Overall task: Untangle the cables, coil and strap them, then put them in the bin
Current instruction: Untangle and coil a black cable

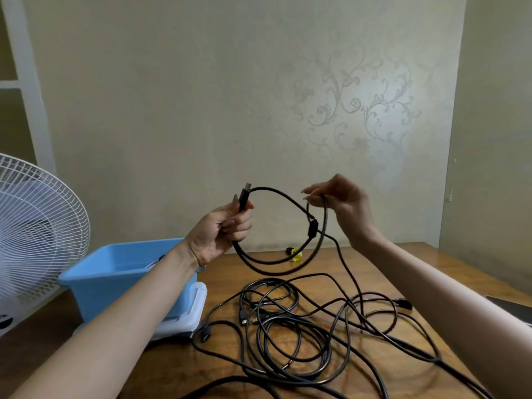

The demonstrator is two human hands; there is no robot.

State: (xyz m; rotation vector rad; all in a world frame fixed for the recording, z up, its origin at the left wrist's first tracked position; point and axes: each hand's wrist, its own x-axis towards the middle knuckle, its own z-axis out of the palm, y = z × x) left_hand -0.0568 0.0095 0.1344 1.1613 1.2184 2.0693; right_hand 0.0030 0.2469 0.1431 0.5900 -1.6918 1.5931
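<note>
Currently left hand (220, 230) grips coiled cable (276, 264) by its plug end; right hand (341, 201) pinches the loop's top, above tangled cables (290, 326).

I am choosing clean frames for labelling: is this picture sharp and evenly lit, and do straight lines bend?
Head view: soft, dim light with a pale sheen on the wallpaper; the wide lens tilts and bows the wall corner at the right; the yellow strap behind the black cable is smeared; the tangled cables on the table are fairly sharp.
</note>
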